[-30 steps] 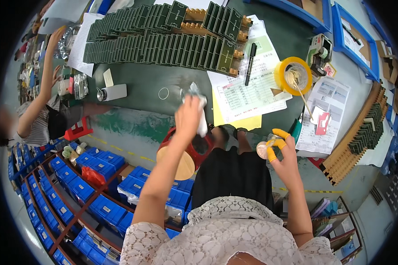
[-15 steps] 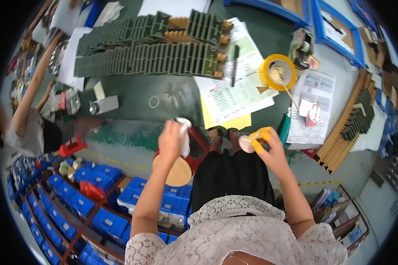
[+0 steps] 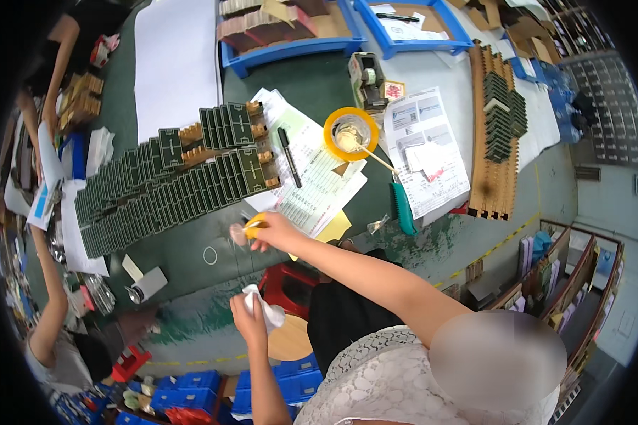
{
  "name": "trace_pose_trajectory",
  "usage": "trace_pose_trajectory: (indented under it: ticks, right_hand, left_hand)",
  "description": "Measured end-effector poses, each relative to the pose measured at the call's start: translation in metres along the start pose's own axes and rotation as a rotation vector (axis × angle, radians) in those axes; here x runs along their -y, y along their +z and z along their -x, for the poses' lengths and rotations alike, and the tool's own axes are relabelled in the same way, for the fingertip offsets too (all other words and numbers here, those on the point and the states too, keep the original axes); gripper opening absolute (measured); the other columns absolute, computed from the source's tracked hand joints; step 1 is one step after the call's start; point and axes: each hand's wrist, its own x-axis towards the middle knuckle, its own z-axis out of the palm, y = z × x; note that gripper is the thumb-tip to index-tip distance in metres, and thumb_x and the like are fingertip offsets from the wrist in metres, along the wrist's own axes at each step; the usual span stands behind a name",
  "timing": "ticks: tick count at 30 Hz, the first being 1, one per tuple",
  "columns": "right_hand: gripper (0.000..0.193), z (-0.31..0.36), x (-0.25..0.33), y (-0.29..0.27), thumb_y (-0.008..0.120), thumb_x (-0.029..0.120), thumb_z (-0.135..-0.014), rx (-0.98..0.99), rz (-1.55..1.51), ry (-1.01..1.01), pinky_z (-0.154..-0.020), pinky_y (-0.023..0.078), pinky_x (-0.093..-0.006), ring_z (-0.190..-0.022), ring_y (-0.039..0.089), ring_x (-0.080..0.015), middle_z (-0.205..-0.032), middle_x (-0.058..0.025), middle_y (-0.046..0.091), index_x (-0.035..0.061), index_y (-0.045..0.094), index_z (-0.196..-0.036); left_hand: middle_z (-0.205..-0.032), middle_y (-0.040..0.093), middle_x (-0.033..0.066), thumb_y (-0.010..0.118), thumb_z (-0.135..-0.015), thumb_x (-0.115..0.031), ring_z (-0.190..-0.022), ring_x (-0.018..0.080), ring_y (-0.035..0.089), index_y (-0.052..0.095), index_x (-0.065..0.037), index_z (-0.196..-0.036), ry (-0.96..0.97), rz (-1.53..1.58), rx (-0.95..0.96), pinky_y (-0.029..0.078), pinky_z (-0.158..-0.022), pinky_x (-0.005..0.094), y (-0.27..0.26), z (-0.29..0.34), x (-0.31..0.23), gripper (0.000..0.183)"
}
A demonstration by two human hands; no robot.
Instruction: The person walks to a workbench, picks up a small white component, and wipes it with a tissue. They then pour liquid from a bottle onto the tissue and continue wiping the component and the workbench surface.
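Observation:
My left hand (image 3: 248, 322) is closed around a crumpled white cloth or tissue (image 3: 268, 310), just in front of the table's near edge. Yellow finger covers sit on the fingertips of my right hand (image 3: 275, 232), which reaches left over the green tabletop (image 3: 184, 268). Those fingers pinch a small round pinkish disc (image 3: 239, 234), blurred by motion. A thin clear ring (image 3: 210, 256) lies on the table to the left of the disc. Beyond my right hand, two long rows of dark green circuit boards (image 3: 170, 191) stand upright in slotted wooden racks.
Papers (image 3: 312, 191) with a black pen (image 3: 289, 157) lie beside the boards. A yellow tape roll (image 3: 350, 134), a tape dispenser (image 3: 367, 78) and a green brush (image 3: 403, 209) are to the right. A small bottle (image 3: 147, 285) stands at left. A co-worker's arm (image 3: 49, 283) shows at far left.
My view has turned, so the table appears shifted and tilted. My right hand has swung left over the tabletop with the disc; my left hand still holds the white cloth.

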Motion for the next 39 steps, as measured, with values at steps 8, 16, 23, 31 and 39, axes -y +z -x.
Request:
trace_pose_trajectory:
  ticks: [8,16,23,31,39]
  right_hand:
    - [0.025,0.033,0.040,-0.008,0.059,0.010,-0.086,-0.371,0.218,-0.074,-0.039,0.048,-0.0284,-0.046,0.059,-0.0163,-0.068,-0.0110,0.059,-0.0062,0.048,-0.101]
    - [0.024,0.180,0.111,-0.177,0.058,0.009,-0.087,-0.746,0.639,-0.177,-0.072,0.049,-0.0314,-0.082,0.063,-0.0195,-0.091,-0.0088,0.066,0.0005,0.060,-0.110]
    - [0.021,0.073,0.235,-0.289,0.055,0.010,-0.090,-0.725,1.176,-0.698,-0.083,0.046,-0.0420,-0.097,0.058,-0.0361,-0.102,-0.0184,0.061,0.0008,0.061,-0.109]
    - [0.012,0.085,0.225,-0.310,0.057,0.010,-0.082,-0.195,1.579,-0.425,-0.071,0.050,-0.0442,-0.079,0.064,-0.0324,-0.085,-0.0128,0.063,0.0042,0.064,-0.091]
    - [0.003,0.058,0.197,-0.300,0.058,0.007,-0.073,-0.010,1.864,-0.706,-0.062,0.052,-0.0359,-0.072,0.066,-0.0244,-0.073,-0.0098,0.063,0.0076,0.061,-0.075]
  left_hand:
    - [-0.086,0.057,0.0138,0.063,-0.087,-0.013,-0.079,0.0251,0.054,0.054,0.001,-0.092,-0.011,0.232,-0.068,0.044,-0.076,0.0362,0.006,-0.015,-0.029,0.018]
    - [-0.084,0.058,0.0105,0.064,-0.088,-0.013,-0.077,0.0179,0.055,0.055,0.001,-0.093,-0.159,0.479,0.038,0.046,-0.073,0.0316,0.033,-0.026,-0.075,0.017]
    - [-0.084,0.057,0.0066,0.064,-0.089,-0.012,-0.078,0.0119,0.053,0.055,0.000,-0.095,-0.185,0.616,0.210,0.045,-0.071,0.0270,0.084,0.003,-0.173,0.016]
    - [-0.083,0.059,0.0071,0.065,-0.089,-0.015,-0.075,0.0116,0.053,0.056,-0.001,-0.096,-0.238,0.676,0.216,0.046,-0.068,0.0269,0.159,-0.008,-0.285,0.018]
    - [-0.082,0.059,0.0062,0.064,-0.090,-0.017,-0.075,0.0104,0.054,0.056,-0.001,-0.095,-0.322,0.770,0.190,0.046,-0.068,0.0262,0.183,-0.021,-0.317,0.019]
